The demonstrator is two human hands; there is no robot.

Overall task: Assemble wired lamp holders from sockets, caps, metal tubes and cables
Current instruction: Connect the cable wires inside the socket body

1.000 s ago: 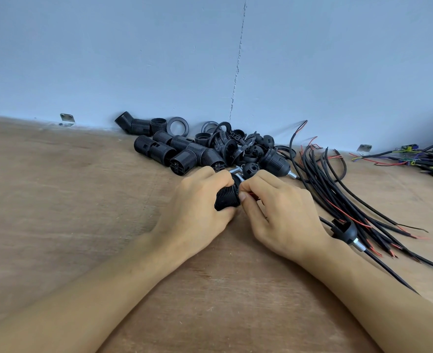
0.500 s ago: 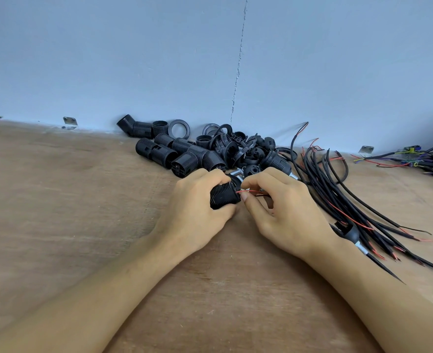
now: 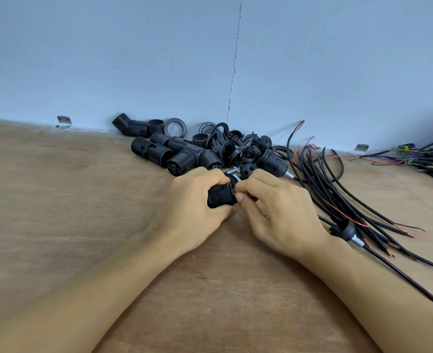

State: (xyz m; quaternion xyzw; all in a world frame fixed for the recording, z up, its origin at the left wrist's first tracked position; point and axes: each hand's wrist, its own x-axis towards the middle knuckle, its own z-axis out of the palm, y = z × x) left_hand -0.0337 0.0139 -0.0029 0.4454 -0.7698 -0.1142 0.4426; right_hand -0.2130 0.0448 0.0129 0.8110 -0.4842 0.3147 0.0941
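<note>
Far left, at the wall's foot: small metal bracket (image 3: 64, 121) fixed where table meets wall.

Left of centre, against the wall: heap of black parts (image 3: 185, 151), ribbed sockets lying on their sides, caps and loose rings mixed; one ring (image 3: 175, 127) leans on the wall.

Centre, just in front of the heap: left hand (image 3: 195, 205), fingers curled over a ribbed black socket (image 3: 220, 196), thumb beneath. Socket lies about level, low over the table. Long axis runs left to right, the right end turned slightly away from the camera. That end faces the right hand. Contact with the table: cannot tell.

Right hand (image 3: 281, 217), touching the socket's right end: thumb and forefinger pinch a thin red wire (image 3: 235, 194) at the socket's mouth; other fingers curled loosely.

Behind the right wrist: black cap (image 3: 346, 229) with a short metal tube (image 3: 357, 242) on a black cable.

Right: bundle of black cables (image 3: 337, 189) fanned on the table, red tips pointing toward the near right. Far right edge: separate tangle of coloured wires (image 3: 427, 159); second bracket (image 3: 361, 147) beside it.

Surface: brown plywood table (image 3: 83, 200), scuffed. Room: pale blue wall (image 3: 134, 59), a thin vertical crack (image 3: 233, 59) above the heap.
</note>
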